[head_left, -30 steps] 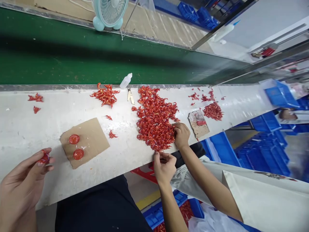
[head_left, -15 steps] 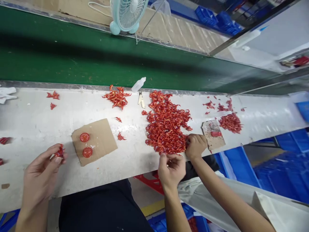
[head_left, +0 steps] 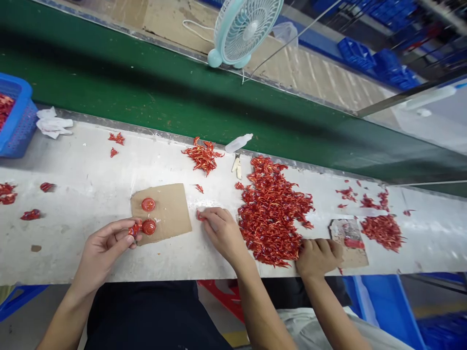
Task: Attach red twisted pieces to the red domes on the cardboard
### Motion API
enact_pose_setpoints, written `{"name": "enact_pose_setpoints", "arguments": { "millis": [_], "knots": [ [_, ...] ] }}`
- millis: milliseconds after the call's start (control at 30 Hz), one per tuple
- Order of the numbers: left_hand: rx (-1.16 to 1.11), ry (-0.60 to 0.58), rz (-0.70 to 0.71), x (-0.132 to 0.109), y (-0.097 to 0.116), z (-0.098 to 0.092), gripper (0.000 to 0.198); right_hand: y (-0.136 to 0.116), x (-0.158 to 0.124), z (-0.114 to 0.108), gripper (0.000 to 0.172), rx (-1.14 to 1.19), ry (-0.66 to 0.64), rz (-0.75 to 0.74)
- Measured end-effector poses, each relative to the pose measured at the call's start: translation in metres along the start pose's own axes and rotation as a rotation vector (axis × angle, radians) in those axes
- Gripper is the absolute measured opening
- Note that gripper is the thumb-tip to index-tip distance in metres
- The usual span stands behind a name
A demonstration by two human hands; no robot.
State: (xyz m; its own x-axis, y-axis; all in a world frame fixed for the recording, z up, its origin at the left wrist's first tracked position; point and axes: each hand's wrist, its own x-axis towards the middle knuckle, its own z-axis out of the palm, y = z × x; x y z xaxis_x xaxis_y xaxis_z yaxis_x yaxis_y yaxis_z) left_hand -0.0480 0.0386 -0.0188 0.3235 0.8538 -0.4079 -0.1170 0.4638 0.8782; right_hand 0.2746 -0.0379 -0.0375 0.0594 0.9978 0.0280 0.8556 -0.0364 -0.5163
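My left hand (head_left: 105, 250) pinches a small red plastic piece with blue marks (head_left: 134, 227) at the left edge of a cardboard square (head_left: 171, 214). Two round, shallow red dishes (head_left: 148, 204) sit on that cardboard, the nearer one right beside the held piece. To the right of the cardboard, my right hand (head_left: 224, 236) has its thumb and fingertips closed on a small pointed red piece (head_left: 199, 215) at the table surface. Beyond that hand spreads a large pile of glossy red pieces (head_left: 273, 214). Their exact kind is too small to make out.
A co-worker's hand (head_left: 317, 257) rests at the pile's right side, near another cardboard piece (head_left: 353, 260). A smaller red pile (head_left: 204, 156), a white bottle (head_left: 239, 143) and a blue basket (head_left: 22, 121) line the back. A fan (head_left: 248, 31) stands above the green wall (head_left: 146, 92).
My right hand has gone left from the large pile to the small piece beside the cardboard. My left hand, still holding its piece, has come to the cardboard's edge. The view has turned left.
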Motion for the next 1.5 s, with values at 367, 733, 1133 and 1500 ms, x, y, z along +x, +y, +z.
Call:
{"name": "enact_pose_setpoints", "arguments": {
  "millis": [367, 733, 1133, 1500],
  "knots": [
    [0.031, 0.000, -0.018, 0.004, -0.001, -0.001, 0.026, 0.001, -0.031, -0.019, 0.022, 0.007, 0.196, 0.376],
    [-0.015, -0.072, -0.017, -0.002, -0.001, 0.006, 0.023, -0.008, -0.021, -0.007, 0.036, 0.407, 0.010, 0.629],
    [0.061, 0.121, 0.025, 0.001, -0.014, -0.004, 0.031, -0.067, 0.029, 0.000, 0.027, 1.074, -0.238, 0.507],
    [0.285, 0.122, 0.166, -0.001, -0.030, 0.000, 0.025, -0.101, 0.084, 0.035, 0.034, 0.908, -0.241, 0.456]
  ]
}}
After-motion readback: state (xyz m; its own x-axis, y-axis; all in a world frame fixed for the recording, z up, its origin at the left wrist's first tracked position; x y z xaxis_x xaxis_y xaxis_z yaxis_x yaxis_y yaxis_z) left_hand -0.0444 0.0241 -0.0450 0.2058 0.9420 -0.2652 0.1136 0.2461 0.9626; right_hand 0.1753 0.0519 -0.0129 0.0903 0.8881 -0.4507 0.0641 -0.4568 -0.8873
